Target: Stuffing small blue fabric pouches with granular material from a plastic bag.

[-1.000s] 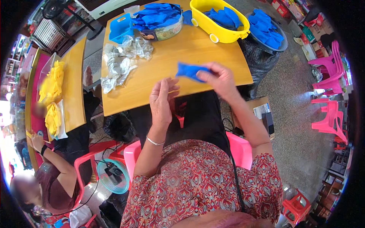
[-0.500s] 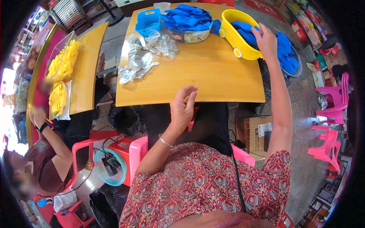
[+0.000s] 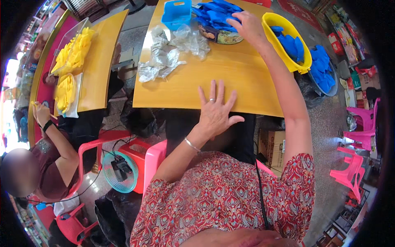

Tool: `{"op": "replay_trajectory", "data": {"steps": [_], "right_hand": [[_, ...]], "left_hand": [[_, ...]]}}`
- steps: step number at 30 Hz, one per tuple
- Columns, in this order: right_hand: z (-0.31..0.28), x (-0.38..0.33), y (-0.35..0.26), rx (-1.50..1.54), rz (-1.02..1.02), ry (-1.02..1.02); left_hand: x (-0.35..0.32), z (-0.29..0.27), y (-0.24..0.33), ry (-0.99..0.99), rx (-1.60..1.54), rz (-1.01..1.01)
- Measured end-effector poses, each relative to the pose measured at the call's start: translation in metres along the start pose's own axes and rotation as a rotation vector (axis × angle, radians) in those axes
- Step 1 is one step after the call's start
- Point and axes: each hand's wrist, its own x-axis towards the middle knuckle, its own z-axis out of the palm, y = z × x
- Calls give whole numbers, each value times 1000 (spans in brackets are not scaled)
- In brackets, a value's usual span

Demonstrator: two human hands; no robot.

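Observation:
My left hand lies open at the near edge of the wooden table, fingers spread over the tabletop and thumb out to the side. My right hand reaches far forward to a heap of blue, soft-looking pieces in a round patterned tub. Its thumb and forefinger are apart at the heap's right side, with nothing visibly held. Beside my right forearm stands a yellow basket with white wheels no longer showing, holding more blue pieces.
A blue basket and crumpled clear plastic bags sit on the table's left. A grey basin of blue pieces stands beyond the right edge. At left, another person sits by a table with yellow pieces. Pink stools stand right.
My right hand has moved left from the yellow basket to the heap in the tub. My left hand has moved forward onto the table edge and spread its fingers. The view has shifted.

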Motion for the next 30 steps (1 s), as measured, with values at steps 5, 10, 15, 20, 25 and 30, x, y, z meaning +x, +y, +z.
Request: {"op": "replay_trajectory", "data": {"steps": [5,10,15,20,25,30], "right_hand": [[24,14,-6,-164,114,-175],[-8,4,-40,-216,59,-55],[-44,-92,-85,361,-467,-203],[-105,-137,-146,565,-196,-677],[-129,-145,-182,570,-192,-778],[-131,-166,-195,731,-186,-1116]], "left_hand": [[3,9,-8,-28,4,90],[6,6,-7,39,-45,60],[9,-17,-3,119,-184,211],[-8,-52,-11,-88,-415,538],[-29,-90,-19,-206,-282,705],[-52,-127,0,-485,-424,724]]}}
